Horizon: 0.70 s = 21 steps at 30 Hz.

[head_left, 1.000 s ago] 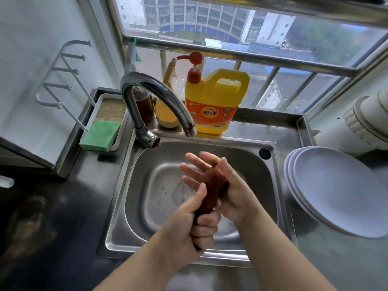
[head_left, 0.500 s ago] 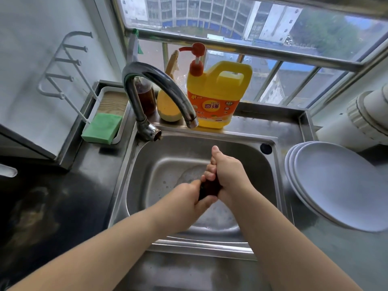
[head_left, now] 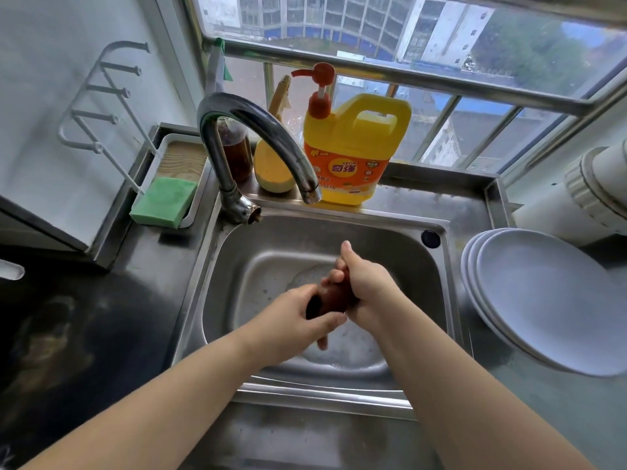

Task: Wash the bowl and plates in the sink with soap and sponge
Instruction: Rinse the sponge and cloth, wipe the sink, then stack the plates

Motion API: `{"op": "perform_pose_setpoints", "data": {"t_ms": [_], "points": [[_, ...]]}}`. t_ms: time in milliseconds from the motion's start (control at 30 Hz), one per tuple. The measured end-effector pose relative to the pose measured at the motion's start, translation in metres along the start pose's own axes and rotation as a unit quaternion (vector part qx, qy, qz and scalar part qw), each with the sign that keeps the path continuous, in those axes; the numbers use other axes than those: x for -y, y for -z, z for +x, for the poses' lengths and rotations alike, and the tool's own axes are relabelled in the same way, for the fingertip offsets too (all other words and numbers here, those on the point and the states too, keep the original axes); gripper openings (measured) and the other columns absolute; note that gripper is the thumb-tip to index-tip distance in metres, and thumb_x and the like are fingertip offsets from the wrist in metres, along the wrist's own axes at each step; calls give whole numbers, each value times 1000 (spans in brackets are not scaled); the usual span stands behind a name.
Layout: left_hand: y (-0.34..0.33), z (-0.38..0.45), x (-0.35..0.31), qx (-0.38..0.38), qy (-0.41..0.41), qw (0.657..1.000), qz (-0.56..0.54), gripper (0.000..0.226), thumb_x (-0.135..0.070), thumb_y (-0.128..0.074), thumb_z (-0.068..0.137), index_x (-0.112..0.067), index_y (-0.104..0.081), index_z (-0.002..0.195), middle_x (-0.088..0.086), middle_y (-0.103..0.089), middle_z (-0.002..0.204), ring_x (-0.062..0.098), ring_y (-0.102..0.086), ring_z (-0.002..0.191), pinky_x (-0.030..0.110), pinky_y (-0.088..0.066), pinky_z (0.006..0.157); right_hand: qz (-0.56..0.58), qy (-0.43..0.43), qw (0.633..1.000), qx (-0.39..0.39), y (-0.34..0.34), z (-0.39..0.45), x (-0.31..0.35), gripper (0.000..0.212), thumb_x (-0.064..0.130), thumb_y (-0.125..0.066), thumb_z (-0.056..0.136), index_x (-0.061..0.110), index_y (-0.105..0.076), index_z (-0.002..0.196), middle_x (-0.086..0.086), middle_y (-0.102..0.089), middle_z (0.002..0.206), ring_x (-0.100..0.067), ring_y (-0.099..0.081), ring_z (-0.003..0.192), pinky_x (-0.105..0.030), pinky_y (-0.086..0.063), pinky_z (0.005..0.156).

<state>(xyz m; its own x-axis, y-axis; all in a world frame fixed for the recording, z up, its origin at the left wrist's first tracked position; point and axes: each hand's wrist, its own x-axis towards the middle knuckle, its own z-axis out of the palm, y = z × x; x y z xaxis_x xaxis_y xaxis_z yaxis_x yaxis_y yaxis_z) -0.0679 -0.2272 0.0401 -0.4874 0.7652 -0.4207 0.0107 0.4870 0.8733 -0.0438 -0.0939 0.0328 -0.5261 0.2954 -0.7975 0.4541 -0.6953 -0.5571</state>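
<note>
Reddish-brown cloth (head_left: 334, 295) gripped by both hands over the sink (head_left: 237, 266).

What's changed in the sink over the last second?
The right hand, its fingers spread a second ago, has closed round the dark red cloth; the left hand keeps gripping its lower end, both now lower over the sink. The plates, green sponge and soap bottle are unmoved.

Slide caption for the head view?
Both hands wring a dark reddish cloth over the sink, plates stacked beside.
</note>
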Motion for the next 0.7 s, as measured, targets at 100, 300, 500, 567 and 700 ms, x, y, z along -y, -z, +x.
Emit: {"op": "perform_pose_setpoints", "data": {"t_ms": [100,300,500,567,700], "points": [[13,-5,-9,88,80,949,-293,30,-10,-72,82,-5,-59,108,11,-72,92,16,-70,78,27,-57,68,-8,39,993,107,-1,-14,7,52,46,-43,98,18,-44,54,1,-42,48,-17,-52,60,-32,-48,72],[21,-12,-15,243,111,850,-454,30,-4,-69,80,1,-49,103,14,-68,83,16,-66,61,18,-52,51,-41,130,957,255,4,-38,16,46,49,-44,91,19,-45,56,1,-40,50,-14,-50,56,-30,-46,73],[16,-17,-15,411,46,752,-514,50,-32,-64,87,-7,-32,115,-2,-52,81,-2,-49,56,9,-31,43,39,108,887,447,11,-48,16,42,46,-51,91,15,-46,62,5,-46,50,-9,-50,51,-30,-49,72],[10,-22,-18,436,51,683,-583,35,-29,-55,83,-7,-38,105,7,-54,87,11,-56,64,17,-39,49,68,98,861,494,8,-51,18,42,44,-51,93,14,-47,62,5,-47,50,-9,-50,50,-31,-47,74],[6,-24,-15,388,34,655,-647,32,-15,-45,95,4,-45,120,20,-57,109,27,-60,96,34,-51,82,83,102,851,508,4,-50,31,41,41,-50,93,14,-51,63,5,-50,51,-9,-51,51,-32,-52,78]]}}
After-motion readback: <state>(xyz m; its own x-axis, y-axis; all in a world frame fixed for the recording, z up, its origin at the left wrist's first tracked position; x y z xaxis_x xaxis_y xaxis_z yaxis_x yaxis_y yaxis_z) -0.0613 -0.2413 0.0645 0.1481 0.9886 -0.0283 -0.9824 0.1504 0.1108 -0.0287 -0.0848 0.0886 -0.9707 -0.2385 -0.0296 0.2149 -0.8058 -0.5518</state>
